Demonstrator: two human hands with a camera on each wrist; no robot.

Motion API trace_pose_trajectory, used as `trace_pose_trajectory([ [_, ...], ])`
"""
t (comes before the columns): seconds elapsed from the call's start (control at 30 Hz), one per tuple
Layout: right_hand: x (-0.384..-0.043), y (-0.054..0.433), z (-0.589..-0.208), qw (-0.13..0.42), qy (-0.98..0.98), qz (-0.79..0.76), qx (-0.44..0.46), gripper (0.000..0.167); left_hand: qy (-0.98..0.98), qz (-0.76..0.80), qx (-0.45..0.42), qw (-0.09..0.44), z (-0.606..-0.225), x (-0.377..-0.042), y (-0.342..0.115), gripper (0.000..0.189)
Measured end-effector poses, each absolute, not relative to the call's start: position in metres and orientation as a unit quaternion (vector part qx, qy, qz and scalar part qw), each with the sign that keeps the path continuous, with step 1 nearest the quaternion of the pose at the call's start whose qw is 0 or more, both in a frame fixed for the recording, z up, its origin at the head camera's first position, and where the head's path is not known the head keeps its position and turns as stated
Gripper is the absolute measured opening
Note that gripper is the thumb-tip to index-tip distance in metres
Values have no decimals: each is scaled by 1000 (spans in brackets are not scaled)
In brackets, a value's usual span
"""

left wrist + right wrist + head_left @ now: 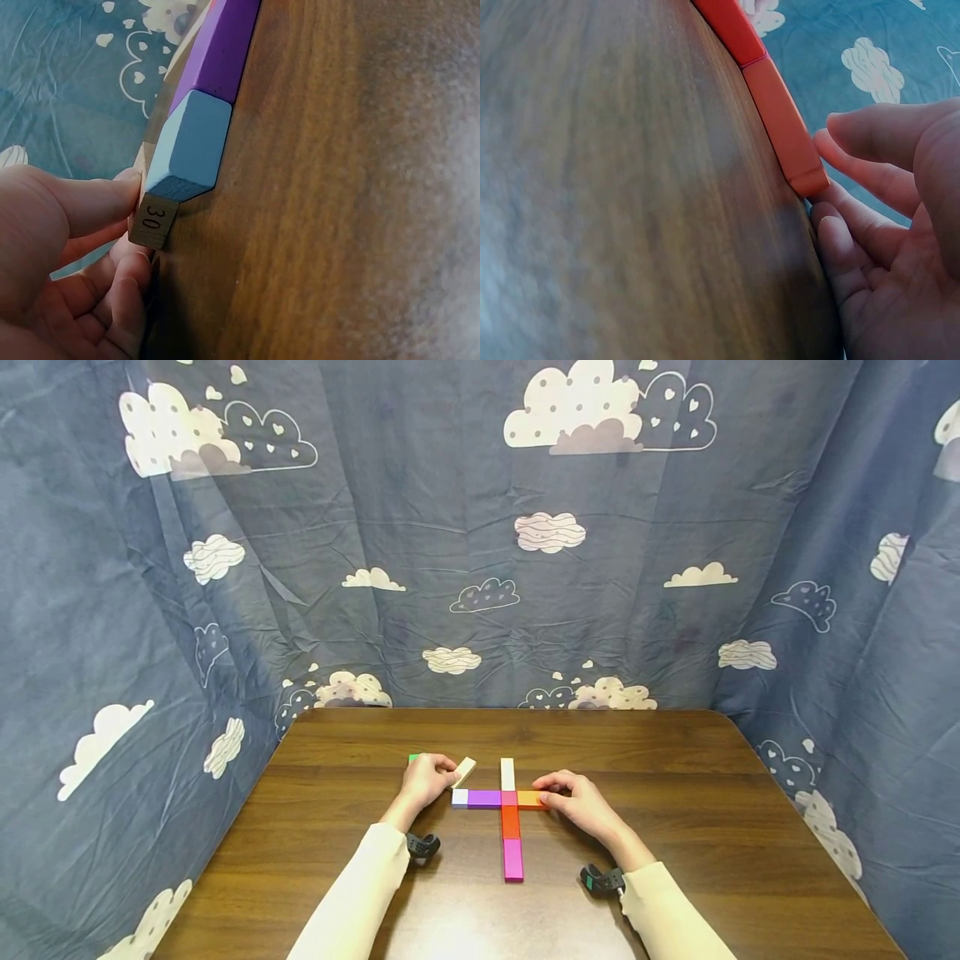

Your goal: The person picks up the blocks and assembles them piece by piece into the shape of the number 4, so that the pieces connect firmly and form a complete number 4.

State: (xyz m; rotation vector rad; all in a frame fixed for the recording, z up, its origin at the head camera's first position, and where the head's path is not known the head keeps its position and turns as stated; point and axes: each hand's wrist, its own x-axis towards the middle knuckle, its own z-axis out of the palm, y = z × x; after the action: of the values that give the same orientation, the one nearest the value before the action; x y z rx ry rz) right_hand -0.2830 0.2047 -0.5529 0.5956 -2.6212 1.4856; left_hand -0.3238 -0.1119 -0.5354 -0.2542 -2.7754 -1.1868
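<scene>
My left hand (426, 779) pinches a plain wooden block (464, 772) marked "30" (152, 223) at its end. It slants beside a light blue block (460, 798), left end of a row continuing with a purple block (484, 799), a pinkish-red block (509, 798) and an orange block (531, 800). Around the orange block's right end is my right hand (581, 802), fingers loosely bent; in the right wrist view its thumb (855, 135) stands off the block. A pale block (507, 774) extends behind the crossing; a red block (511, 822) and magenta block (513, 858) extend in front.
A green piece (413, 758) shows partly behind my left hand. All lies on a brown wooden table (637, 752). A blue cloud-patterned curtain (420, 527) surrounds its back and sides. Dark straps with devices (600, 880) are on both wrists.
</scene>
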Motion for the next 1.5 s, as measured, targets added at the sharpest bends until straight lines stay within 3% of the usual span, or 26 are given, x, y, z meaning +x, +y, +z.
trace_pose_trajectory([
  [1.13, -278, 203, -548, 39, -857, 473, 200, 20, -881, -464, -92, 35, -523, -321, -125, 7],
  [1.5, -282, 204, -550, 42, -856, 473, 203, 20, -907, -388, -40, 156, -512, -327, -150, 5],
])
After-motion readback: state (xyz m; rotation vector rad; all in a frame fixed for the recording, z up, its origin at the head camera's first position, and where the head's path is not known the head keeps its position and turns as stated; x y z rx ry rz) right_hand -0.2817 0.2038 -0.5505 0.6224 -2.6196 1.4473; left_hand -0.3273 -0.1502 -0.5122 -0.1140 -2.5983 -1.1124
